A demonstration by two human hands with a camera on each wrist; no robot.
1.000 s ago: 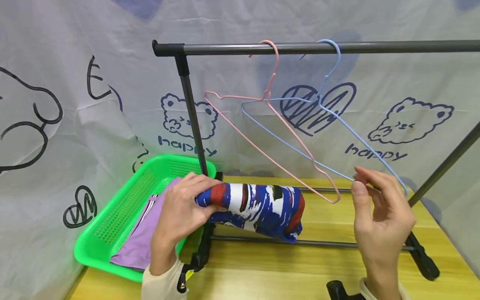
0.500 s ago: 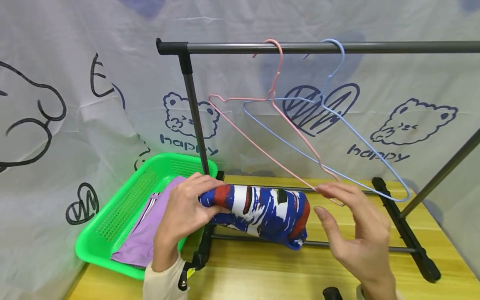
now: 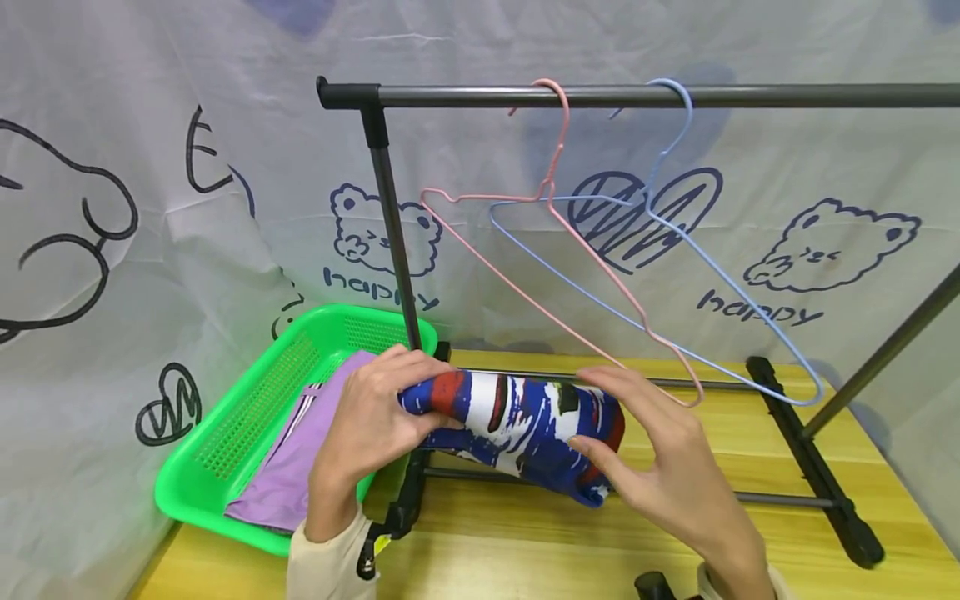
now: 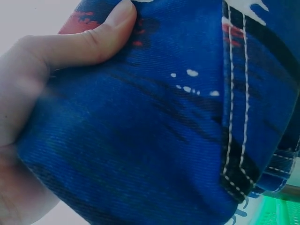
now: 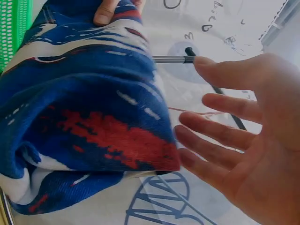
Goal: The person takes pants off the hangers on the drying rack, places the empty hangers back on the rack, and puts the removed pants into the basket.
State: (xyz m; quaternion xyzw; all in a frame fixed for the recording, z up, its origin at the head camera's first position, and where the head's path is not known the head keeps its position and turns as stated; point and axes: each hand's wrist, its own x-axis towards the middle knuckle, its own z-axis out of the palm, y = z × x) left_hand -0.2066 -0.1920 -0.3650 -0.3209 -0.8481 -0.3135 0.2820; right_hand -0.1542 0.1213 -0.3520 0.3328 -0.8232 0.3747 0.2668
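Observation:
A folded garment [image 3: 517, 425], blue denim-like cloth with white, red and black paint-like patches, hangs in the air in front of the rack. At its left end my left hand [image 3: 378, 417] grips it, thumb on the near face. Pale double stitching on the garment [image 4: 154, 122] shows up close in the left wrist view. My right hand [image 3: 667, 458] is at the other end, fingers spread and nearly straight, the thumb apart from them. In the right wrist view the right hand [image 5: 234, 126] has its fingertips beside the cloth edge; whether they touch it I cannot tell.
Pink [image 3: 480, 258] and blue [image 3: 720, 271] wire hangers hang from the dark rail [image 3: 480, 97] of a small rack. To the left stands a green basket [image 3: 198, 504] with a folded purple garment [image 3: 300, 458] inside. A wooden table [image 3: 480, 558] lies beneath.
My right hand has moved left from beside the blue hanger to the garment's right end, its fingers spreading. My left hand and the garment have stayed nearly in place.

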